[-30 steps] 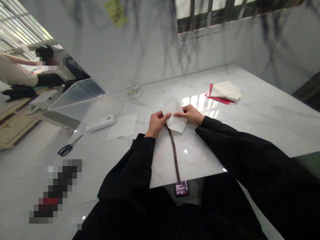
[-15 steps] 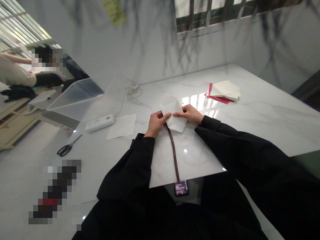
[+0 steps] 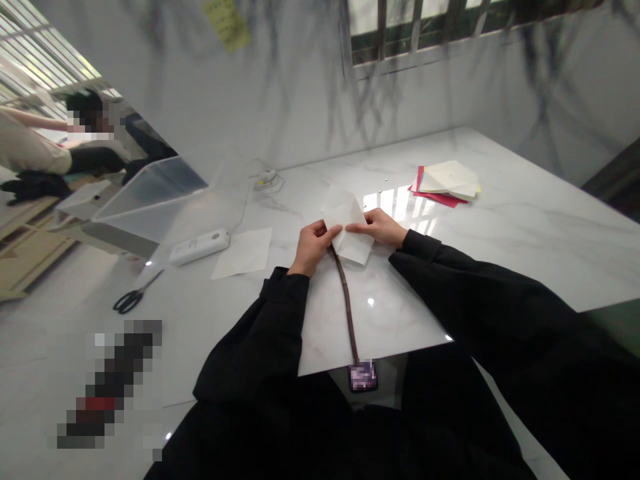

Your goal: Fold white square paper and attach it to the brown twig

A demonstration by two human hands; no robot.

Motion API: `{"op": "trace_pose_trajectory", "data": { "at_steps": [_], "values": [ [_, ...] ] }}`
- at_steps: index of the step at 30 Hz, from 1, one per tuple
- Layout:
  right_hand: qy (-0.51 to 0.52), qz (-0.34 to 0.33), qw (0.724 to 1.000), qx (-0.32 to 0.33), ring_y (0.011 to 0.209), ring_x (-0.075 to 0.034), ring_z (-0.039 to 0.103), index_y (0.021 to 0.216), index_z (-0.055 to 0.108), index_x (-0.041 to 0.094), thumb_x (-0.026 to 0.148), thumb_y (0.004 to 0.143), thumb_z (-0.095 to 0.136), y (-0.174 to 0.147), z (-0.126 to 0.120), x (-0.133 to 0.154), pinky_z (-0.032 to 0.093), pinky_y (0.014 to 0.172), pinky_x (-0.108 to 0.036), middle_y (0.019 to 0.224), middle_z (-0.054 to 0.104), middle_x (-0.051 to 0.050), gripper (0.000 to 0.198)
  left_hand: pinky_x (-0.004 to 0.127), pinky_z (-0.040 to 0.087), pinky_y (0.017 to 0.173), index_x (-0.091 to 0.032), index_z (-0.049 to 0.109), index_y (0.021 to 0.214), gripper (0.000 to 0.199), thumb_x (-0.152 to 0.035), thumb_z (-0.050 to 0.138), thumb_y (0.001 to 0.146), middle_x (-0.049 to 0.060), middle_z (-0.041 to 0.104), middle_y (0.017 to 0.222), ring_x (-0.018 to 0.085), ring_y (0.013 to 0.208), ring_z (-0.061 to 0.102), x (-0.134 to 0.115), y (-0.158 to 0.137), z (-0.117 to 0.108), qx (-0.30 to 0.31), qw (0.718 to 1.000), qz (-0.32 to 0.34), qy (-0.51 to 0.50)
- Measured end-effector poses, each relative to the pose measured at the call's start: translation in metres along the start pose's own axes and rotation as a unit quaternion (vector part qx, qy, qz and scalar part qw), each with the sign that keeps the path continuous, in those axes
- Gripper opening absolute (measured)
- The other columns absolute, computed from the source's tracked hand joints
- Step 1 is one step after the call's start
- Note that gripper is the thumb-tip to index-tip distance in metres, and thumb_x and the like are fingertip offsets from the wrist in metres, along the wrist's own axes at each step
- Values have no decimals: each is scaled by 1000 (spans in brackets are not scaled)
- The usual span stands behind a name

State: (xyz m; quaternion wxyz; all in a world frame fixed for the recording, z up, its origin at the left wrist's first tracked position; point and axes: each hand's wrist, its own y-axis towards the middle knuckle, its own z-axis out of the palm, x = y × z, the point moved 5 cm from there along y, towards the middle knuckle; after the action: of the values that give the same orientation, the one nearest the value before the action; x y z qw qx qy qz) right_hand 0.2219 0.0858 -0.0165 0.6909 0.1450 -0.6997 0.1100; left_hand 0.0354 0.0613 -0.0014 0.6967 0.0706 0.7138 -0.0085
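A white sheet of folded paper (image 3: pixel 354 247) is held up just above the marble-patterned table, in front of me. My left hand (image 3: pixel 315 243) pinches its left side, thumb pressed on the face of the paper. On the right side my right hand (image 3: pixel 381 227) grips it the same way, its thumb tip close to the left thumb. From under the left hand a thin brown stick-like strip (image 3: pixel 349 307) runs down toward the table's front edge, ending at a small pixelated dark item (image 3: pixel 363 375). The fingers behind the paper are hidden.
A flat white sheet (image 3: pixel 243 253) lies left of my hands, beside a white power strip (image 3: pixel 200 247). Black-handled scissors (image 3: pixel 131 300) and a blurred dark object (image 3: pixel 113 383) lie farther left. Coloured papers (image 3: pixel 447 183) are stacked at the back right. A clear plastic bin (image 3: pixel 150 200) stands left.
Both hands keep their hold on the folded paper. The thumbs have shifted very slightly apart; the crease between them looks flatter.
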Motion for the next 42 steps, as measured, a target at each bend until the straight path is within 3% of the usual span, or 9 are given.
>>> {"op": "trace_pose_trajectory", "data": {
  "at_steps": [5,14,20,27,33,39,42],
  "values": [
    [41,8,998,-37,67,-18,70,82,81,11,54,66,96,2,-5,-2,56,59,-25,82,81,-9,48,25,45,59,-16,73,95,52,-49,95,62,1,70,75,11,60,56,0,3,-5,-32,999,7,3],
    [102,29,991,-75,73,-22,75,85,81,11,48,68,98,2,-8,-5,62,64,-29,90,83,-13,44,27,50,63,-17,71,94,52,-53,93,64,-2,66,65,12,59,58,1,4,-5,-21,1000,3,8],
    [110,30,990,-83,75,-24,77,86,80,12,46,71,97,3,-9,-7,64,67,-31,90,83,-13,42,29,54,65,-17,69,109,59,-53,92,68,-3,66,64,15,58,63,-6,1,-4,-16,999,17,30],
    [165,36,979,-115,77,-23,77,88,77,11,41,78,93,4,-13,-7,65,71,-33,93,82,-15,36,28,56,67,-21,63,132,56,-41,79,82,0,70,80,15,66,69,-20,-4,1,7,998,52,47],
    [196,54,971,-128,80,-23,77,92,74,11,35,84,88,2,-12,-3,65,75,-31,94,82,-15,29,28,59,77,-20,74,120,47,-32,84,76,9,72,120,15,81,74,-18,-6,7,36,992,86,90],
    [164,50,980,-104,75,-22,75,86,74,13,36,82,89,2,-10,-3,62,69,-30,91,81,-13,28,31,58,76,-17,78,95,32,-43,86,79,7,76,82,20,77,73,-19,-8,6,10,991,86,99],
    [155,55,981,-102,73,-21,74,85,75,13,37,80,90,2,-10,-5,61,67,-29,90,81,-13,29,31,57,75,-17,78,90,31,-44,85,79,6,74,78,19,75,72,-21,-8,6,9,991,90,99]
  ]
}}
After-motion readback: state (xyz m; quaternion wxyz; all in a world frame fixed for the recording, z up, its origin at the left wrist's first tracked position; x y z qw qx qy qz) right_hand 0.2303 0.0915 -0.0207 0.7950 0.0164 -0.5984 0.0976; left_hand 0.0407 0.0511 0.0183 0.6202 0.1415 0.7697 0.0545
